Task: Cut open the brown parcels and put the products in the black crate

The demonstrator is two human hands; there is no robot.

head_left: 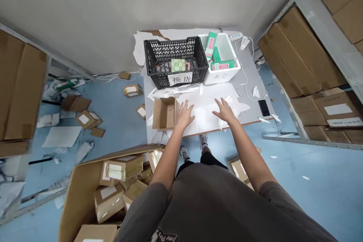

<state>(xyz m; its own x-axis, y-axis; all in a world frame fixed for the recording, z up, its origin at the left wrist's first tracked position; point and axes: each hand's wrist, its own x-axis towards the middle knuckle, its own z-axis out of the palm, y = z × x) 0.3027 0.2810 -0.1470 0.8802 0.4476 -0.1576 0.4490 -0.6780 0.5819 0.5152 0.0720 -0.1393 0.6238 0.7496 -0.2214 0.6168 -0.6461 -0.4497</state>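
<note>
- On the desk's (256, 83) near left, an open carton (167, 114) stands mouth up, probably for easy access.
- Behind it, the black crate (157, 80) and white bin (222, 77) adjoin, seemingly set back yet reachable.
- Left hand (185, 115), just beside the carton, and right hand (225, 112) spread empty fingers, palms apparently down, arms (171, 155) stretched forward.
</note>
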